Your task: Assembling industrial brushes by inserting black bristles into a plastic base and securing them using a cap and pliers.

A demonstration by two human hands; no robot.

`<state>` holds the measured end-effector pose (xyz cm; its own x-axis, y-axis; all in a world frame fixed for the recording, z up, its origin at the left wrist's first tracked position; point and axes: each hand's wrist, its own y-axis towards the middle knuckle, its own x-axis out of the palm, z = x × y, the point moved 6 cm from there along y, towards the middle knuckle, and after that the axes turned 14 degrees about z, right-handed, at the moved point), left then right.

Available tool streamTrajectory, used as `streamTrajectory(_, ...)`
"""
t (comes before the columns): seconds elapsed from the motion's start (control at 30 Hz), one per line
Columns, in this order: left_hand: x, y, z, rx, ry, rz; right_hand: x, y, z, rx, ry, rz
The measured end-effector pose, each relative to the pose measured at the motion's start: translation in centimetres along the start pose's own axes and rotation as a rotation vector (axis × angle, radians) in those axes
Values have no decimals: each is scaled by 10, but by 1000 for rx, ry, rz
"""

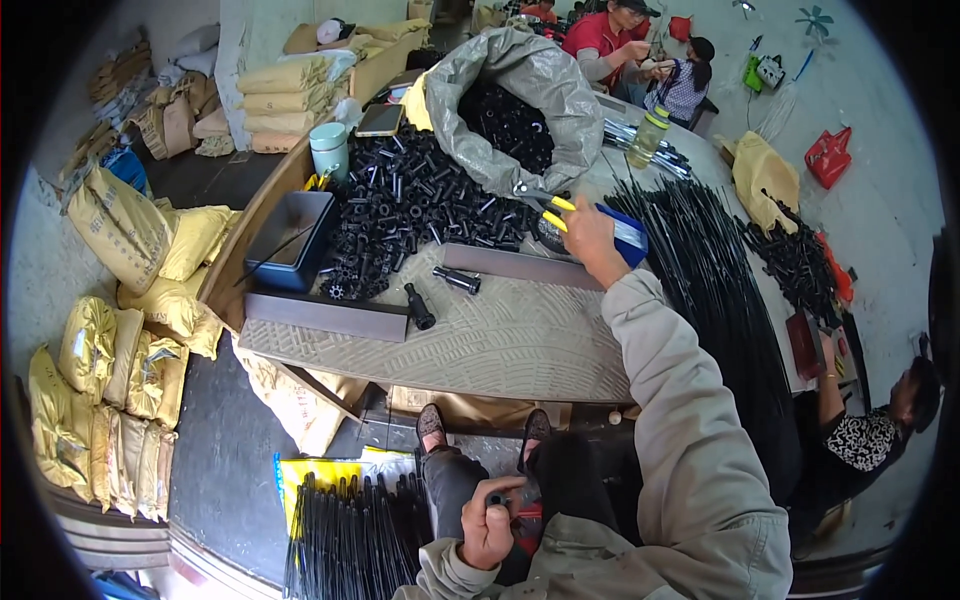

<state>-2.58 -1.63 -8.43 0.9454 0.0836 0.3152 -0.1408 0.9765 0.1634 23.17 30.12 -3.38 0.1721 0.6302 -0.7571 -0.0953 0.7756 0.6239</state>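
Observation:
My right hand (592, 240) reaches over the table and is closed on the handles of yellow-handled pliers (543, 203), whose metal jaws point up and left. A blue box (625, 236) lies right beside this hand. Low in front of my lap, my left hand (486, 528) is closed round a small black tubular part (497, 498); only its round end shows. Something red (527, 523) is next to that hand, too hidden to name. Two loose black fittings, one upright-looking (419, 307) and one lying flat (457, 280), are on the table's near part.
A heap of black plastic fittings (400, 205) spreads before a grey sack (590, 100). Long black rods (700, 270) lie at the right; more rods (350, 530) stand by my left leg. A blue bin (290, 240) and low strips (325, 315) edge the table. Co-workers (870, 430) sit nearby.

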Motion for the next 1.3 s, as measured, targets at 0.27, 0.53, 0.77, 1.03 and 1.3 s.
streamTrajectory(0.27, -6, -5, -5, -30, -24, 34, -5, -2, -4, 17, 56, -22)
streamTrajectory(0.53, -2, -10, 1, -23, 22, 49, -38, -7, -4, -101, 145, 229)
streamTrajectory(0.77, 1, -17, 19, -8, -91, 107, -157, -96, -42, 84, 1198, 103)
streamTrajectory(1.03, 24, -70, 37, -34, 14, 99, -274, -258, -94, 237, 1644, 59)
streamTrajectory(1.3, 47, -79, 63, 215, 189, 97, -277, -280, -87, 497, 1968, -1)
